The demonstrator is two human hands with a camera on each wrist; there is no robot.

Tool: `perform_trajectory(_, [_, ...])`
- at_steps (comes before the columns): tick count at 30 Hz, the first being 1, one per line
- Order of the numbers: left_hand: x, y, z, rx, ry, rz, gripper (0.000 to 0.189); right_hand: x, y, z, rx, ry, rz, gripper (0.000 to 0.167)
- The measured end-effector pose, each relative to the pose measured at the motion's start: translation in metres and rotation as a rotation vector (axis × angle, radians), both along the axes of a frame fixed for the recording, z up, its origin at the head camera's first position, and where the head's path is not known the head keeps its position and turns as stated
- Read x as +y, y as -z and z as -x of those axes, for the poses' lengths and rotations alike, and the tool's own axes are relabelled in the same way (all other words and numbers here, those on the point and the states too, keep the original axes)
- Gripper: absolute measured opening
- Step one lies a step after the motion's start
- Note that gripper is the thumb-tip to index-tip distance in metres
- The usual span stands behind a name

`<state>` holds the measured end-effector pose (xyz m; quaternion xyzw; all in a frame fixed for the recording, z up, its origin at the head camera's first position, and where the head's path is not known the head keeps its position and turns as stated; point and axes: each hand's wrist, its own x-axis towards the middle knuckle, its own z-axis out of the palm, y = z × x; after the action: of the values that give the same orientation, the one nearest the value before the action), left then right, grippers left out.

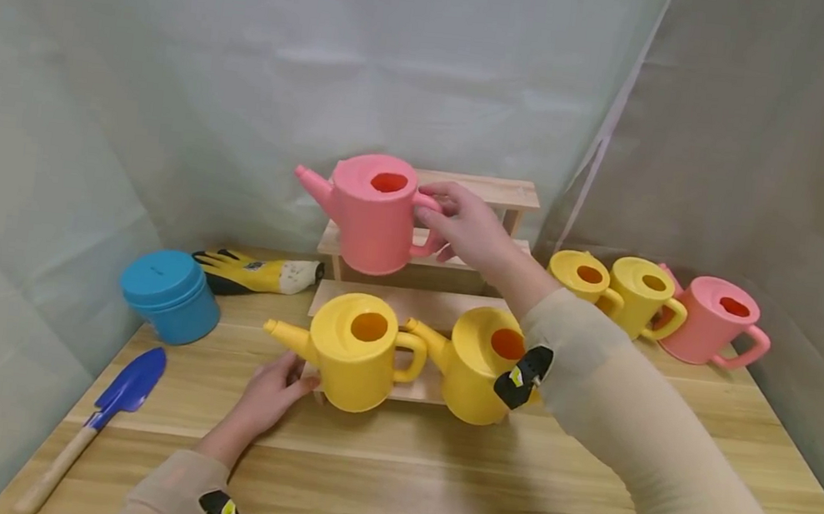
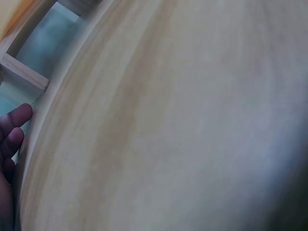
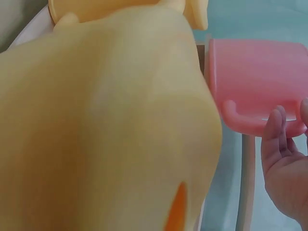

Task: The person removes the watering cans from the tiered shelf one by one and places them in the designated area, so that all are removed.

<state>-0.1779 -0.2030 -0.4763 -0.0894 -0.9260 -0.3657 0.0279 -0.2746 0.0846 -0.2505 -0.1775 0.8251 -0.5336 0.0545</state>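
My right hand (image 1: 471, 226) holds a pink watering can (image 1: 377, 228) by its handle, thumb and fingers around the loop. The can is upright, spout to the left, and overlaps the upper two shelves of a tiered wooden stand (image 1: 422, 304) in the head view. On the lowest shelf stand two yellow watering cans, a left one (image 1: 353, 372) and a right one (image 1: 471, 372) partly covered by my right sleeve. My left hand (image 1: 267, 397) grips the left end of that shelf, thumb at the front; its fingers (image 2: 17, 115) show at the edge of the left wrist view.
Right of the stand are two yellow watering cans (image 1: 583, 277) (image 1: 637, 297) and another pink watering can (image 1: 714, 322). To the left lie a blue lidded tub (image 1: 177, 303), a yellow-black glove (image 1: 252, 274) and a blue trowel (image 1: 131, 382) with a wooden handle. Curtains hang behind the wooden table (image 1: 387, 489).
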Motion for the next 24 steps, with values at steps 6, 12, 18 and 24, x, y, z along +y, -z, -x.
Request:
perform_trajectory(6, [-0.002, 0.001, 0.0, 0.007, -0.001, -0.001, 0.04, 0.001, -0.002, -0.003, 0.032, 0.021, -0.05, 0.04])
perform_trajectory(12, [-0.002, 0.002, 0.0, 0.009, -0.002, -0.004, 0.038, 0.002, -0.002, -0.005, 0.057, 0.048, -0.092, 0.038])
perform_trajectory(18, [-0.001, 0.002, 0.0, 0.006, 0.006, -0.005, 0.039, 0.013, -0.004, -0.008, 0.12, 0.137, -0.118, 0.036])
perform_trajectory(24, [-0.001, 0.001, 0.002, 0.011, 0.008, -0.002, 0.039, 0.029, -0.007, -0.012, 0.182, 0.172, -0.125, 0.031])
